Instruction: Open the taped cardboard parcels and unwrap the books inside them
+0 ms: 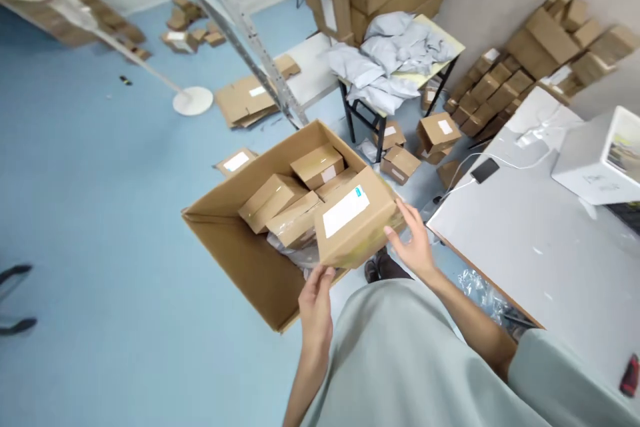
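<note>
Box (361, 229): matt cardboard, smooth paper label (345, 212). Carton (240, 247): matt cardboard too. Bags (387, 57) over there look like wrinkled plastic. Post (236, 10) metal. Shirt (410, 353) matt cloth. Floor (125, 213) smooth, slight sheen from here.

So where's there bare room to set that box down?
Blue floor left of the large open carton, toward the white stand base; also the white table between the phone and red object. A gap shows inside the carton, left of its parcels. Crowded: the small table under grey bags.

The carton (361, 232) is brown with a white label (345, 211) bearing a blue patch (358, 191), the large box (245, 253) brown, the floor (125, 213) light blue, the bags (390, 53) pale grey, the shirt (400, 360) grey-green
</note>
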Demonstrator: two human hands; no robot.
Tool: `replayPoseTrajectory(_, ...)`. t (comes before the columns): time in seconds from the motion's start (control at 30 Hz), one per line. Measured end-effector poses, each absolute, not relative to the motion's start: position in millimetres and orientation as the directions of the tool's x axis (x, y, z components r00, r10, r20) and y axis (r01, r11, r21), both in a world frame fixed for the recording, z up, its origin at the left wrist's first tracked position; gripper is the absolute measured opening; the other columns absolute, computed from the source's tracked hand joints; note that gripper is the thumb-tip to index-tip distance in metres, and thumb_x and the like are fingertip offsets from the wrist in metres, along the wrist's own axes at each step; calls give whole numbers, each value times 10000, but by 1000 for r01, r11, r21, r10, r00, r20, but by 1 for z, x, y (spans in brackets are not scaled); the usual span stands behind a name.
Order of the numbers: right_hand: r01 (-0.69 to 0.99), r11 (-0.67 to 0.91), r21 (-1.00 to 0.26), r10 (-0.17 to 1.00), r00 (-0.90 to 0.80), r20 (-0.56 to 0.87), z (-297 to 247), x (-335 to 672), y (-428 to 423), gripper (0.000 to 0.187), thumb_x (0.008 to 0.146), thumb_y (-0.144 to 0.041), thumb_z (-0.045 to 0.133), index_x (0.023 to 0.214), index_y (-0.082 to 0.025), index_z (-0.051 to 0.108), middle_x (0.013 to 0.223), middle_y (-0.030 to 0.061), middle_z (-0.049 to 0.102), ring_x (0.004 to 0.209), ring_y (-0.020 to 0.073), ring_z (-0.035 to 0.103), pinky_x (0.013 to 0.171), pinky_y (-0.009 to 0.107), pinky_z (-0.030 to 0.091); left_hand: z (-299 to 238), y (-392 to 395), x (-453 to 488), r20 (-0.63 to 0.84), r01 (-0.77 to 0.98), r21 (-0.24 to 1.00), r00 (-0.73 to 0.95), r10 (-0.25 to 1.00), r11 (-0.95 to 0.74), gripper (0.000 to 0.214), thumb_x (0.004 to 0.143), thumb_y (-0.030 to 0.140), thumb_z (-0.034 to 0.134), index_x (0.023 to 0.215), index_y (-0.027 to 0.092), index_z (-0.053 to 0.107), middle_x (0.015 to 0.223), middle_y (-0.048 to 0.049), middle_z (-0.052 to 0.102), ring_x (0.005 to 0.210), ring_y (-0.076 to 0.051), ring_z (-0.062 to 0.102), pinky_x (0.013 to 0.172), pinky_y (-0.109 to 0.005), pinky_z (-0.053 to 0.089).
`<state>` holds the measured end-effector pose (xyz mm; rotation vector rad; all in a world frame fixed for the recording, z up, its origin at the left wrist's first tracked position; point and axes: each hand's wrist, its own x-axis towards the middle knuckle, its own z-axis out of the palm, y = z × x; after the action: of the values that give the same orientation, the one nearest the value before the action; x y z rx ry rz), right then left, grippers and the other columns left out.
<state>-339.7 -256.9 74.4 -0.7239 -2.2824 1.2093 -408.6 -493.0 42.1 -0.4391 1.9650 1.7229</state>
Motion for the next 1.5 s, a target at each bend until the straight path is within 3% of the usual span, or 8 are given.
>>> replayPoseTrajectory(0.2, 425, 674, -604, 721, -554, 416, 131, -240, -236, 603, 1081, -396, 638, 1667, -310, 524, 1520, 137, 671, 1436, 344, 610, 1231, 602, 488, 62, -436, -350, -623, -684, 718, -547, 559, 130, 512, 746, 514, 929, 1115, 176, 820, 1254, -152, 827, 1327, -361, 740, 1240, -507, 532)
replayPoseTrajectory(0.4, 680, 526, -511, 848, -374, 376, 120, -146, -197, 513, 1103, -397, 559, 1590, -245, 604, 1489, 157, 698, 1384, 346, 628, 1212, 605, 476, 58, -377, -303, -668, -701, 627, -262, 696, 338, 405, 747, 401, 946, 1043, 167, 796, 1238, -172, 831, 1305, -375, 761, 1241, -530, 540)
replayPoseTrajectory(0.63, 759, 304, -575, 945, -317, 81, 48, -48, -101, 538, 1057, -356, 548, 1558, -180, 634, 1557, 181, 671, 1449, 353, 598, 1284, 596, 404, 24, -290, -242, -764, -690, 508, -86, 639, 515, 35, 888, 150, 799, 903, 144, 767, 1047, -177, 849, 1165, -325, 822, 1221, -483, 567)
replayPoseTrajectory(0.8, 788, 248, -564, 925, -366, -104, 9, -6, -14, 524, 1049, -293, 543, 1544, -153, 640, 1589, 177, 659, 1481, 319, 593, 1278, 494, 420, 0, -207, -186, -860, -774, 328, -8, 510, 542, 112, 963, 74, 651, 899, 121, 730, 938, -176, 836, 946, -244, 848, 1161, -415, 609)
replayPoseTrajectory(1.07, 806, 288, -517, 853, -461, -245, -28, 6, 84, 525, 1024, -236, 542, 1518, -87, 638, 1584, 217, 656, 1487, 330, 587, 1319, 503, 361, -24, -128, -137, -903, -849, 170, 69, 424, 500, 134, 944, 83, 631, 1028, 86, 736, 999, -201, 828, 1034, -272, 843, 1131, -390, 622)
replayPoseTrajectory(1.17, 783, 274, -559, 854, -465, -233, -38, 2, 95, 533, 1012, -234, 542, 1518, -96, 637, 1596, 229, 642, 1503, 332, 578, 1344, 580, 315, -26, -134, -143, -888, -848, 200, 54, 456, 490, 110, 946, 131, 673, 1024, 108, 747, 1142, -227, 824, 1134, -287, 826, 1176, -417, 591)
replayPoseTrajectory(1.3, 661, 339, -670, 834, -540, -112, -39, -26, 76, 575, 1017, -313, 583, 1533, -64, 628, 1643, 265, 584, 1576, 339, 515, 1342, 589, 344, -22, -168, -180, -837, -819, 391, -127, 532, 419, 177, 943, 215, 736, 1090, 131, 784, 1394, -231, 765, 1243, -312, 790, 1213, -468, 561)
replayPoseTrajectory(1.5, 337, 432, -837, 546, -836, -55, -21, -145, -13, 507, 1035, -384, 620, 1491, -177, 699, 1541, 178, 701, 1467, 302, 636, 1298, 548, 451, -16, -260, -288, -746, -797, 594, -496, 445, 107, 296, 942, 251, 721, 1209, 133, 774, 1423, -222, 755, 1287, -321, 766, 1241, -513, 522)
